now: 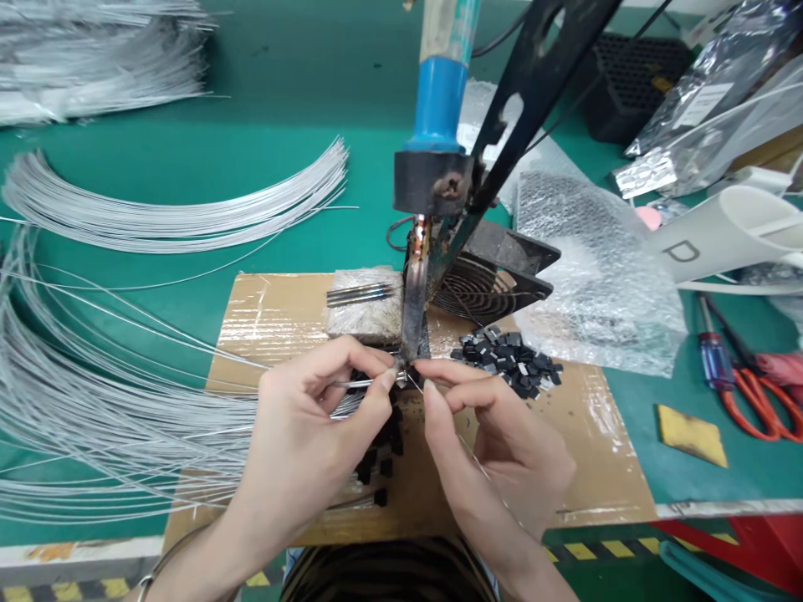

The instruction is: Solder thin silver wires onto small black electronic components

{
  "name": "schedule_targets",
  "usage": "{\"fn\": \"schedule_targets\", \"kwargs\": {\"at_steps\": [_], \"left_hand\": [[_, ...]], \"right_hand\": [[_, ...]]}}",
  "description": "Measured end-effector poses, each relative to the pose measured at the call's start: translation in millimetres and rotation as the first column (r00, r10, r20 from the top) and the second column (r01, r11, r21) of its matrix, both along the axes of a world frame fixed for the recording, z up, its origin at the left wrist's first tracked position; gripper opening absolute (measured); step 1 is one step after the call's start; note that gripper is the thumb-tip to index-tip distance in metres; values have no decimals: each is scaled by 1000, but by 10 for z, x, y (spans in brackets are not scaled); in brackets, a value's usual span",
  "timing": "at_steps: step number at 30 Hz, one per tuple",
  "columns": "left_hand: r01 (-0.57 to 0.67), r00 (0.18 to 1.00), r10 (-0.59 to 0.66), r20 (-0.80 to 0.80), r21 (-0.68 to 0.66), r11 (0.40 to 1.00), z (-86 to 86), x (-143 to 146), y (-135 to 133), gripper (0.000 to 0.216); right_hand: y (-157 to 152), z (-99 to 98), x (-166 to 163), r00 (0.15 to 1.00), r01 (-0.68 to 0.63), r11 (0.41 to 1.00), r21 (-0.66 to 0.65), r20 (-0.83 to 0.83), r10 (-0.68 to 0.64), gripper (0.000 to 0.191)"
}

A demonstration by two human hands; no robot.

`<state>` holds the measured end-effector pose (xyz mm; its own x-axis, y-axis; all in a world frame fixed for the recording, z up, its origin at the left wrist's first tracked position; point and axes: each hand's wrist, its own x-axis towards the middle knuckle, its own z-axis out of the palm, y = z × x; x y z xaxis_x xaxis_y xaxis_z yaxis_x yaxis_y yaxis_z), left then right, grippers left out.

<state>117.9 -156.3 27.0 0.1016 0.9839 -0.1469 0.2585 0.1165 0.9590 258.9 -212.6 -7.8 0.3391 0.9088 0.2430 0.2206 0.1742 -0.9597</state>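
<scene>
A soldering iron (439, 104) with a blue handle is clamped in a black metal bracket, its tip pointing down. Just left of the tip, my left hand (319, 435) pinches a thin grey cable (356, 384) between thumb and index finger, the cable's end close to the tip. From the right, my right hand (502, 443) is closed on a thin solder wire (415, 383) that reaches toward the same spot; its tail runs back across the palm. The exact contact at the tip is too small to make out. Black-ended cables (380, 464) lie beneath my left hand.
Cardboard (602, 451) covers the green bench. A small black fan (483, 284) stands behind the iron, beside a pile of black connector pieces (511, 359). Grey cable bundles (181, 226) spread left. Bubble wrap (583, 267), orange-handled scissors (756, 405) and a yellow sponge (692, 435) lie right.
</scene>
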Motion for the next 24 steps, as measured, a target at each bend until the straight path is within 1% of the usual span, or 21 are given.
{"fn": "schedule_targets", "kwargs": {"at_steps": [4, 8, 14, 21, 24], "left_hand": [[-5, 1000, 4, -17, -19, 1000, -21, -4, 11, 9], [-7, 1000, 6, -18, -42, 999, -35, 0, 19, 8], [-15, 999, 12, -38, -80, 997, -17, 4, 32, 9], [-21, 1000, 20, -11, -83, 996, -5, 2, 43, 8], [-21, 1000, 20, -14, -76, 997, 0, 12, 55, 8]], "right_hand": [[6, -7, -6, 1000, 0, 1000, -14, 9, 0, 22], [9, -5, -15, 1000, 15, 1000, -20, -26, -15, 20], [15, -3, 10, 999, -11, 1000, -15, -32, 11, 19], [27, 26, 2, 999, 10, 999, -49, -33, -12, 20], [39, 50, 10, 1000, -8, 999, -47, -10, 8, 20]]}}
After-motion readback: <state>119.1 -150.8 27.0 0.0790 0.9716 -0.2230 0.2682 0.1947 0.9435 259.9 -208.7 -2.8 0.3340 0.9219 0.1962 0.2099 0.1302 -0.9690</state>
